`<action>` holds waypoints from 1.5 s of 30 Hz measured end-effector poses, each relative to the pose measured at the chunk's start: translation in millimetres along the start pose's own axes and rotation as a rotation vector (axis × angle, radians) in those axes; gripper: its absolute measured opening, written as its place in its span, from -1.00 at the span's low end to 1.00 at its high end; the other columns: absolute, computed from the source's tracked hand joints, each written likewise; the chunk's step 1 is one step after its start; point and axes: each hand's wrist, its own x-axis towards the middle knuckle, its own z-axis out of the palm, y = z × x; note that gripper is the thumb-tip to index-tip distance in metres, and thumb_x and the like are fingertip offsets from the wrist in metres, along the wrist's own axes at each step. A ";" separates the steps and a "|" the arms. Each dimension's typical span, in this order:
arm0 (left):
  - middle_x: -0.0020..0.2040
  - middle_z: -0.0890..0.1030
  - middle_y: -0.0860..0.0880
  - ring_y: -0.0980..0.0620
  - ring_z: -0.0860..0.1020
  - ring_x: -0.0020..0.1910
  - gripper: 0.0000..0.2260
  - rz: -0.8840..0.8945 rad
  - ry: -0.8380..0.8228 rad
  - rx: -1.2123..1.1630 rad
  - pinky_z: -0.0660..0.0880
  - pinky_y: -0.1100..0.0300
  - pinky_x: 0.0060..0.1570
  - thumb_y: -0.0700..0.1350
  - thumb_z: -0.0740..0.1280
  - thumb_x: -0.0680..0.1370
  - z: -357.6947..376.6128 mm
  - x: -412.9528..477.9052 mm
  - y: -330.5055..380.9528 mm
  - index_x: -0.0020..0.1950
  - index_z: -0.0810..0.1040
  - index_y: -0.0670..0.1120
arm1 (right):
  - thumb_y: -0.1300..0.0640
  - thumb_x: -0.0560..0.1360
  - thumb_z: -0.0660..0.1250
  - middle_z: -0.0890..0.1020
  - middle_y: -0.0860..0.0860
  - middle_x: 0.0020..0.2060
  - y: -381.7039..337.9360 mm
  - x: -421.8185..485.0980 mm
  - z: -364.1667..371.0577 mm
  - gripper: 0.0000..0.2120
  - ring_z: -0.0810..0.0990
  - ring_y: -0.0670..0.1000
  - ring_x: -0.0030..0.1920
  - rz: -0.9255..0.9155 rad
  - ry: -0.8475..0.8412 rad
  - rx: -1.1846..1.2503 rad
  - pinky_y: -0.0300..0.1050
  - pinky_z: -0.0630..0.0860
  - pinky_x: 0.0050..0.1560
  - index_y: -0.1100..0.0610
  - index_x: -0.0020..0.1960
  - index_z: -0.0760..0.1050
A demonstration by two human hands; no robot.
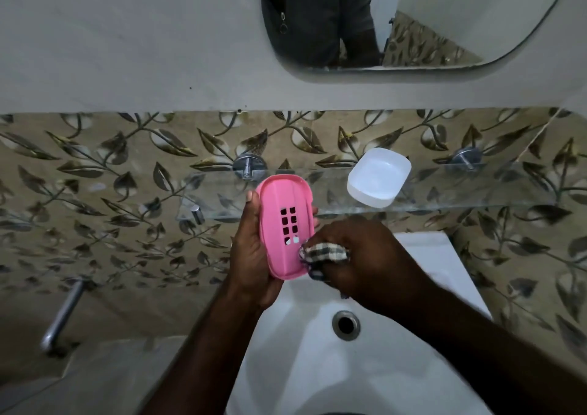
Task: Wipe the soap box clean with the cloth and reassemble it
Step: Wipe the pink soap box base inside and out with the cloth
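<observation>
Left hand [251,249] grips one pink tray [284,229] above the sink [305,367]; right hand [359,262] presses one bunched cloth [324,254] against it. One white box [378,176] sits on the shelf [476,189]. Eight slots, perhaps; no writing legible.

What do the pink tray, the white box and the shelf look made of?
Pink tray: matte moulded plastic, judging by its ribs and punched square holes. White box: translucent, smooth plastic, probably. Shelf: clear glass, seemingly, since the tiles show through it.
</observation>
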 end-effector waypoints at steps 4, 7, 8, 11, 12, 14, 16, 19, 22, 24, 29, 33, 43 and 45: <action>0.01 0.66 -0.23 -0.14 0.64 -0.07 -0.39 0.016 0.001 -0.031 0.58 -0.01 0.01 0.31 0.13 0.47 13.6 -1.2 -0.6 0.11 0.64 -0.17 | 0.23 0.39 0.44 0.66 0.00 -0.36 -20.5 -2.0 0.2 -0.94 0.65 0.01 -0.38 0.067 0.016 0.191 0.08 0.59 -0.38 0.11 -0.22 0.59; 0.18 0.57 -0.32 -0.21 0.58 0.06 -0.23 -0.019 -0.031 -0.073 0.55 -0.04 0.09 0.33 0.24 0.39 19.6 -4.1 -0.5 0.33 0.46 -0.27 | 0.19 0.42 0.37 0.64 -0.01 -0.23 -40.4 -2.7 5.2 -0.93 0.64 0.03 -0.23 -0.071 -0.032 0.100 0.06 0.58 -0.24 0.08 -0.13 0.62; 0.20 0.55 -0.32 -0.22 0.55 0.10 -0.22 -0.007 -0.028 -0.078 0.52 -0.06 0.12 0.33 0.24 0.38 19.6 -3.3 -0.7 0.35 0.45 -0.27 | 0.16 0.39 0.36 0.64 -0.05 -0.19 -40.9 -1.2 3.4 -0.88 0.63 0.00 -0.17 -0.084 -0.050 0.039 0.04 0.57 -0.17 0.04 -0.10 0.63; 0.13 0.60 -0.28 -0.23 0.54 0.10 -0.35 0.058 -0.025 -0.086 0.47 -0.11 0.19 0.31 0.17 0.46 11.9 0.9 -0.4 0.25 0.55 -0.21 | 0.08 0.32 0.31 0.67 -0.10 -0.14 -31.0 0.1 -5.6 -0.76 0.65 -0.03 -0.08 -0.042 -0.060 -0.033 0.02 0.59 -0.12 -0.02 -0.06 0.66; 0.09 0.63 -0.26 -0.20 0.58 0.05 -0.40 0.064 -0.022 -0.086 0.48 -0.11 0.17 0.30 0.16 0.46 9.9 1.4 0.4 0.15 0.63 -0.17 | 0.03 0.33 0.24 0.67 -0.09 -0.14 -27.7 -0.4 -7.3 -0.73 0.65 0.00 -0.08 -0.023 -0.032 -0.085 0.04 0.59 -0.14 -0.03 -0.06 0.66; 0.03 0.66 -0.21 -0.13 0.63 -0.04 -0.45 0.070 -0.020 -0.058 0.54 -0.05 0.06 0.29 0.13 0.44 8.7 0.7 1.1 0.00 0.71 -0.09 | -0.04 0.33 0.12 0.66 -0.03 -0.18 -20.9 -1.2 -8.4 -0.62 0.65 0.09 -0.14 -0.006 0.031 -0.183 0.08 0.58 -0.21 -0.01 -0.07 0.66; 0.04 0.65 -0.21 -0.13 0.62 -0.04 -0.44 0.082 -0.002 -0.030 0.55 -0.02 0.01 0.29 0.14 0.44 10.1 -0.8 0.0 0.05 0.68 -0.11 | -0.02 0.34 0.12 0.66 0.01 -0.22 -24.9 -3.7 -2.8 -0.63 0.64 0.14 -0.19 -0.025 0.047 -0.225 0.08 0.58 -0.26 0.03 -0.10 0.67; 0.10 0.63 -0.24 -0.15 0.61 0.02 -0.39 0.100 0.031 0.020 0.55 -0.02 0.05 0.32 0.19 0.45 16.0 -2.5 -2.0 0.21 0.56 -0.15 | 0.17 0.34 0.25 0.66 -0.02 -0.16 -39.2 -7.9 6.9 -0.73 0.64 0.10 -0.09 -0.037 -0.006 -0.187 0.05 0.61 -0.20 -0.02 -0.06 0.65; 0.03 0.66 -0.19 -0.11 0.62 0.00 -0.44 0.097 0.024 0.038 0.58 0.02 0.01 0.32 0.19 0.46 15.6 -3.1 0.0 0.13 0.59 -0.11 | 0.08 0.32 0.20 0.66 -0.07 -0.09 -36.5 -5.7 4.0 -0.68 0.64 0.05 0.00 -0.024 -0.049 -0.168 0.00 0.60 -0.12 -0.07 -0.03 0.65; 0.00 0.67 -0.17 -0.11 0.61 -0.03 -0.45 0.099 0.030 0.032 0.58 0.03 -0.03 0.31 0.16 0.46 14.1 -3.7 2.9 0.11 0.59 -0.10 | -0.06 0.29 0.11 0.67 -0.07 -0.11 -26.2 -1.3 -0.5 -0.58 0.64 0.04 -0.03 0.021 -0.028 -0.162 0.01 0.59 -0.13 -0.06 -0.03 0.66; -0.06 0.68 -0.14 -0.09 0.62 -0.06 -0.45 0.157 0.065 0.065 0.59 0.03 -0.06 0.31 0.15 0.46 15.4 -5.3 -1.9 0.13 0.58 -0.10 | 0.11 0.31 0.30 0.66 -0.09 -0.21 -24.6 -3.6 5.0 -0.79 0.63 -0.04 -0.17 0.036 0.050 -0.099 -0.01 0.59 -0.18 -0.02 -0.11 0.65; -0.05 0.67 -0.16 -0.09 0.63 -0.07 -0.46 0.187 0.044 0.011 0.58 0.05 -0.06 0.29 0.15 0.49 18.3 -7.7 -0.9 0.12 0.61 -0.11 | 0.29 0.32 0.33 0.62 -0.06 -0.22 -38.9 -7.8 10.0 -0.77 0.60 -0.02 -0.20 -0.090 0.041 -0.057 -0.08 0.56 -0.24 0.00 -0.14 0.61; 0.00 0.67 -0.16 -0.09 0.63 -0.02 -0.21 0.265 -0.059 0.071 0.59 0.07 -0.08 0.42 0.41 0.20 21.4 -6.8 0.5 0.20 0.58 -0.13 | 0.46 0.44 0.32 0.65 0.04 -0.31 -29.7 -8.7 9.0 -0.72 0.64 0.08 -0.37 0.069 0.057 0.450 -0.04 0.58 -0.40 0.11 -0.16 0.64; 0.00 0.68 -0.17 -0.11 0.63 -0.01 -0.32 0.232 -0.048 0.050 0.57 0.02 -0.03 0.40 0.41 0.25 21.8 -8.6 -1.2 0.12 0.64 -0.09 | 0.36 0.37 0.39 0.67 -0.03 -0.21 -26.9 -13.6 10.2 -0.77 0.65 0.00 -0.23 -0.113 0.100 0.084 -0.11 0.58 -0.27 0.07 -0.09 0.65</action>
